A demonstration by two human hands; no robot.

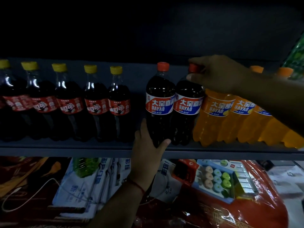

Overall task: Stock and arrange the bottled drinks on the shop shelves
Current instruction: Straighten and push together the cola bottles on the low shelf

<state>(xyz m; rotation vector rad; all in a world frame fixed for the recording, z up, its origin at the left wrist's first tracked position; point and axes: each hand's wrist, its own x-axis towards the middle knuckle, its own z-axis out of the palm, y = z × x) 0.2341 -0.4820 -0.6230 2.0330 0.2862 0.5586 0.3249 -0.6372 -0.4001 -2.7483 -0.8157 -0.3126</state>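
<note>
Left hand (148, 145) reaching up from below, fingers curled round the lower body of a dark Dayao bottle (160, 104) with thumb across its front; right hand (217, 74) coming in from the right, fingers closed over the neck and red cap of the second dark Dayao bottle (187, 106). Both upright, touching side by side on the shelf (65, 151), between yellow-capped cola bottles (92, 102) and orange Dayao bottles (218, 116).
</note>
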